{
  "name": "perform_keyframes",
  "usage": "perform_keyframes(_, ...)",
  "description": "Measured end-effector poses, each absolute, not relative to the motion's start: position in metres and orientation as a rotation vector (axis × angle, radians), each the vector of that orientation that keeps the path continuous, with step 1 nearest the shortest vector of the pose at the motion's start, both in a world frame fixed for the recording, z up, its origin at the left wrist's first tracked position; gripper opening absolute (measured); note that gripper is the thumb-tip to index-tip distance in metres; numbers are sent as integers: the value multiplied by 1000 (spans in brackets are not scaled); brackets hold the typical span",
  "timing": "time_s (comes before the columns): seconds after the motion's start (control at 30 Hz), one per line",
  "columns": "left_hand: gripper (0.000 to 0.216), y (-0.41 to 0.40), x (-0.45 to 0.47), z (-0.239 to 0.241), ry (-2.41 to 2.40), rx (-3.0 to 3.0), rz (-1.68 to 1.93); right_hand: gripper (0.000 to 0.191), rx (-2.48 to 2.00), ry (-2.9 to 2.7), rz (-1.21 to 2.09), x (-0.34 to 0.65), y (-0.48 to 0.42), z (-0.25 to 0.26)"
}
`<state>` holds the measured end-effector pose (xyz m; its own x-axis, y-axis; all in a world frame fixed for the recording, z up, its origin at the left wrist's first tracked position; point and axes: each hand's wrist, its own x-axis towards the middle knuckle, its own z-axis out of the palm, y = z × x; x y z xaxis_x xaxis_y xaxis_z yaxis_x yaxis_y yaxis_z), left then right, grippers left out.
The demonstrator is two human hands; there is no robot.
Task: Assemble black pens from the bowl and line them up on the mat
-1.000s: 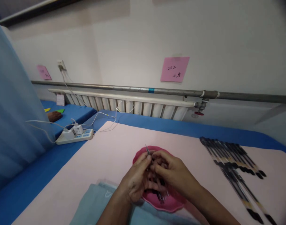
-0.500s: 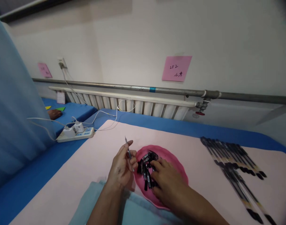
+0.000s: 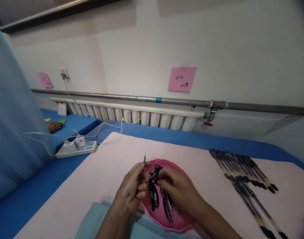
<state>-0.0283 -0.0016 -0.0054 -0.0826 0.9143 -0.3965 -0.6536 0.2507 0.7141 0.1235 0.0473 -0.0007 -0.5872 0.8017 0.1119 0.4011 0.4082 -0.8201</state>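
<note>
My left hand (image 3: 131,192) is closed on a thin pen refill (image 3: 143,165) that points up and away, just left of a pink dish (image 3: 178,220). The dish lies on a pale pink mat (image 3: 104,169) and holds several black pen parts (image 3: 154,194). My right hand (image 3: 175,191) reaches into the dish with its fingers curled around some of those black parts. The two hands are almost touching over the dish's left side.
A row of several assembled black pens (image 3: 241,172) lies on the mat at the right. A white power strip (image 3: 76,148) with cables sits at the left on the blue table cover (image 3: 30,205). Light blue cloth (image 3: 92,225) lies near me. Another person's hand (image 3: 53,126) rests far left. A radiator (image 3: 132,114) runs along the wall.
A second ago both hands were together over the dish. The left hand then drew left with the refill while the right dipped into the parts; now the hands have come back together.
</note>
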Motion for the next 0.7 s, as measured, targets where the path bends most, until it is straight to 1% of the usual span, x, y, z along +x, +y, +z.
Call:
perform_keyframes(0.03,29,-3,-26,-5,976,375,1281,6,-1052,-1951,1119,127,53,3)
perform_keyframes(0.07,31,-5,-23,-6,972,407,1223,6,-1069,-1759,1149,131,58,7)
perform_keyframes(0.13,34,-8,-18,-6,981,463,1117,14,-1071,-1502,1194,137,66,13)
perform_keyframes(0.2,37,-11,-14,-8,998,506,1039,19,-1039,-1392,1257,140,70,15)
perform_keyframes(0.4,41,-12,-10,-11,1025,607,953,16,-982,-1351,1386,135,66,11)
perform_keyframes(0.7,39,-12,-10,-7,1063,596,957,13,-949,-1363,1536,133,63,11)
